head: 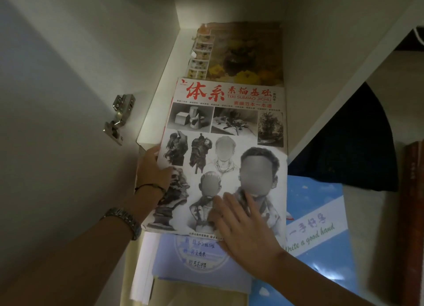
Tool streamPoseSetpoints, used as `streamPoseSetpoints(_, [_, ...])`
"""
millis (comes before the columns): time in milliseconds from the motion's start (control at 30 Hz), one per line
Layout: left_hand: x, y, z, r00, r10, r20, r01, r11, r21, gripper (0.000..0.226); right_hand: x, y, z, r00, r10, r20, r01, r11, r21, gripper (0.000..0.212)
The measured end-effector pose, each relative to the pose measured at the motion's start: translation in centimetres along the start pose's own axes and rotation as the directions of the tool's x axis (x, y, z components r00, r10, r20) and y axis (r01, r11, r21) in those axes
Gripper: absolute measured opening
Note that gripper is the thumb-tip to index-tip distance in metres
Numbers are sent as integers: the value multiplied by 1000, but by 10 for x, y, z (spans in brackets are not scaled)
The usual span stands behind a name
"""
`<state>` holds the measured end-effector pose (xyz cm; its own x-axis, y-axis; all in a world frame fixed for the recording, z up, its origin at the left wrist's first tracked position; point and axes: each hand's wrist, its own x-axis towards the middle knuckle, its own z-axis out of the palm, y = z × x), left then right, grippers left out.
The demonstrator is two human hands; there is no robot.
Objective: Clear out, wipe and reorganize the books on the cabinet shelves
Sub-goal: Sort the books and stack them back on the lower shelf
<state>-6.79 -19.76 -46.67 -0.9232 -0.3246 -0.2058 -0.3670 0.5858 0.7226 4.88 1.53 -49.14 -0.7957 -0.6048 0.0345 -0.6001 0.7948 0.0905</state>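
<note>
- A large sketch book [226, 154] lies flat, its far part on the white shelf [158, 103] of the cabinet and its near part sticking out over the shelf's front edge.
- The left hand [153, 168] holds the book's left edge, fingers curled round it; a thin dark band and a metal watch [125, 220] sit on that wrist and forearm.
- The right hand [241, 225] rests flat on the cover near its lower edge, fingers straight and slightly spread, pressing down.
- Behind the sketch book, deeper on the shelf, lies a flower-painting book [243, 53], partly covered by it.
- Under the near end of the sketch book sit a pale blue notebook [195, 264] with handwritten lines I cannot make out, and white loose pages [142, 266] along its left side.
- To the right lies a blue folder [321, 237], partly under the sketch book and the right forearm.
- A metal door hinge [118, 120] is fixed on the left cabinet wall, just beside the shelf's front corner.
- A slanted white divider [344, 81] borders the shelf on the right; beyond it is a dark cloth [351, 145] and a brown book spine [410, 202] at the far right.
- The sketch book's cover reads "TIXI SUMIAO JICHU" under large red Chinese characters, above grey drawings of busts, blocks and figures.
- The blue folder reads "Write a good hand".
</note>
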Motion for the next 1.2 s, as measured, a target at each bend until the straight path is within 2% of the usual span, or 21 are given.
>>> streamPoseSetpoints(67, [4, -3, -3, 998, 49, 28, -51, 998, 45, 60, 0, -3, 2, 999, -32, -33, 31, 999, -44, 46])
streamPoseSetpoints(133, [5, -6, -5, 994, 106, 37, -110, 984, 142, 61, 3, -5, 2, 994, 20, -106, -27, 998, -56, 35])
streamPoseSetpoints(200, [3, -7, -6, 972, 229, 48, -233, 928, 289, 60, 7, -3, 1, 981, 128, -145, -135, 990, -39, 39])
streamPoseSetpoints(267, [0, -6, -5, 928, 363, 84, -367, 850, 378, 56, 13, 6, 0, 972, 162, -171, -174, 983, -60, 35])
streamPoseSetpoints(400, [-4, 0, -4, 817, 523, 242, -576, 722, 385, 51, 31, 33, -4, 963, 208, -171, -223, 972, -74, 56])
streamPoseSetpoints(467, [-6, 0, -3, 732, 588, 344, -681, 640, 356, 53, 44, 44, -9, 953, 255, -164, -265, 964, -40, 62])
streamPoseSetpoints(567, [-7, -5, -3, 593, 674, 440, -804, 466, 370, 53, 66, 55, -18, 926, 345, -150, -344, 938, 37, 62])
streamPoseSetpoints(633, [-2, -8, -2, 557, 700, 447, -821, 380, 427, 48, 77, 60, -22, 915, 382, -130, -377, 924, 60, 66])
streamPoseSetpoints(700, [7, -9, -2, 557, 724, 407, -800, 337, 495, 43, 83, 65, -22, 908, 407, -97, -404, 913, 51, 67])
streamPoseSetpoints(800, [14, -7, -1, 560, 708, 431, -788, 296, 540, 67, 85, 73, -14, 913, 406, -39, -405, 914, 39, 75])
streamPoseSetpoints(867, [13, -5, 0, 528, 724, 444, -791, 228, 568, 64, 83, 76, -10, 921, 390, -15, -390, 921, 19, 82])
streamPoseSetpoints(933, [15, -3, 2, 509, 753, 418, -788, 212, 578, 61, 84, 77, -10, 920, 392, -14, -392, 920, 7, 85])
streamPoseSetpoints(1067, [32, 4, 4, 436, 846, 306, -774, 180, 607, 43, 92, 79, -15, 912, 408, -40, -409, 912, -12, 67])
streamPoseSetpoints(1200, [52, 28, 10, 409, 876, 255, -772, 183, 609, 46, 102, 90, -17, 895, 442, -53, -444, 895, -42, 60])
